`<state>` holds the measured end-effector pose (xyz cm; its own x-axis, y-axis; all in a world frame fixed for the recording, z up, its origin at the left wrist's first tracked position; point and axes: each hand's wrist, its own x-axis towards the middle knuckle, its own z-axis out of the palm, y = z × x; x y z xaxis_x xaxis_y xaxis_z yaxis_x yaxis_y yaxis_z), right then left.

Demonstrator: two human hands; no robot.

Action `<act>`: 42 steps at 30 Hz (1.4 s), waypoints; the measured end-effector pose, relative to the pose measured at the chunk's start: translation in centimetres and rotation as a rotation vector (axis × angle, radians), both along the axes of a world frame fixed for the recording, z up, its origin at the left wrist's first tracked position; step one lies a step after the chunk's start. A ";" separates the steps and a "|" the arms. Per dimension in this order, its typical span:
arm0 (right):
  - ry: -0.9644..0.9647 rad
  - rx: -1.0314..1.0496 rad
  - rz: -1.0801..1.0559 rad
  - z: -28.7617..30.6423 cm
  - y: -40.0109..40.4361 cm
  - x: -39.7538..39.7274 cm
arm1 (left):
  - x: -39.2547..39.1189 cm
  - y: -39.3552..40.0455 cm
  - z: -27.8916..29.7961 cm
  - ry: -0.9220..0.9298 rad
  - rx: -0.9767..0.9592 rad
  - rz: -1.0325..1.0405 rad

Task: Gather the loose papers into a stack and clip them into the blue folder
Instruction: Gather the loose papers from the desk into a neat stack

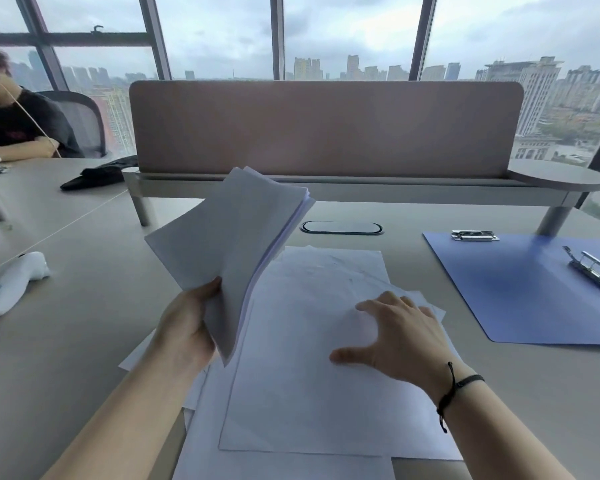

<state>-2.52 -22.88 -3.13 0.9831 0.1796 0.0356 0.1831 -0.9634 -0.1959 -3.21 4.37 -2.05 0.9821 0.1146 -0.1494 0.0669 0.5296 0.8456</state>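
Observation:
My left hand [187,327] grips the lower corner of a thick bundle of white papers [236,233], held tilted up above the desk. Several loose white sheets [302,393] lie spread and overlapping on the desk in front of me. My right hand [399,334] rests flat on those sheets with its fingers spread, holding nothing. The blue folder [520,289] lies open on the desk at the right, apart from the papers. It has a metal clip at its top edge [474,235] and a second metal clip [593,274] further right.
A pink divider panel [326,129] stands on a raised shelf at the back. An oval cable port [341,227] sits behind the papers. A white controller [11,282] and a dark cloth [97,174] lie at the left. A person sits at the far left.

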 end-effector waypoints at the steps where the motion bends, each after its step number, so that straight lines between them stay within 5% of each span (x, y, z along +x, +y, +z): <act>1: -0.004 0.009 -0.010 0.1 0.1 0.4 | 0.0 0.0 0.1 -0.001 0.018 -0.003; 14: 0.224 -0.055 -0.017 3.1 2.0 4.8 | -0.1 0.6 0.2 0.047 -0.022 0.007; 19: 0.195 0.209 -0.009 3.0 -0.2 4.3 | 0.1 0.2 0.3 0.062 0.095 0.090; 25: 0.206 1.200 -0.309 1.7 -2.0 1.1 | 0.0 -0.6 0.8 0.061 0.242 0.123; 29: 0.281 1.541 -0.328 1.4 -0.8 0.1 | -0.2 -1.1 0.2 0.011 0.352 0.033; 36: 0.416 1.696 -0.210 1.7 0.8 -0.5 | -0.1 -1.1 -0.3 -0.055 0.500 0.031; 42: 0.188 1.540 -0.391 1.9 -0.7 0.3 | 1.1 1.0 -0.7 -0.108 0.417 0.161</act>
